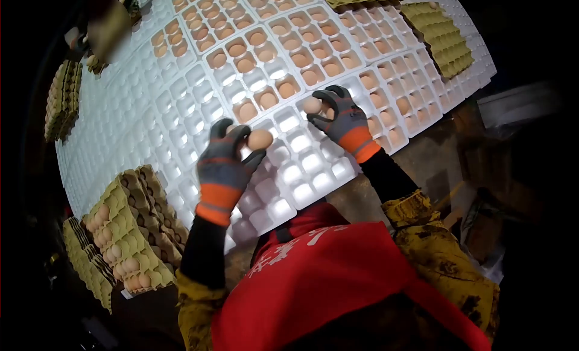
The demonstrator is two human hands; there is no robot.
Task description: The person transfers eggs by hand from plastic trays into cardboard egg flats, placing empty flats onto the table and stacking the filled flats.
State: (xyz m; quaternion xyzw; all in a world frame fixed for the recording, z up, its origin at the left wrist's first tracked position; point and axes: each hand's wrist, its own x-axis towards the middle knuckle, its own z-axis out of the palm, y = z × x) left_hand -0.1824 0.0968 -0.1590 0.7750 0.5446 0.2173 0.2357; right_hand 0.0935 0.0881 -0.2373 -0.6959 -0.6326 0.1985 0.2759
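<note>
My left hand [222, 161], in a grey and orange glove, is closed on a brown egg [260, 140] between thumb and fingers. A second egg shows partly behind its fingertips. My right hand [345, 118], gloved alike, curls around another egg [312, 105], with part of one more egg visible under the fingers. Both hands are above a white moulded tray [313, 163] whose nearest pockets hold no eggs. Just beyond the hands, a tray has eggs [268, 98] in some pockets and bare pockets between them.
Many egg-filled white trays [403, 103] cover the far and right side of the table. Pulp egg cartons [129, 230], some holding eggs, stand at the lower left. More cartons [61, 100] are stacked at the far left, and a carton [439, 38] lies at the upper right.
</note>
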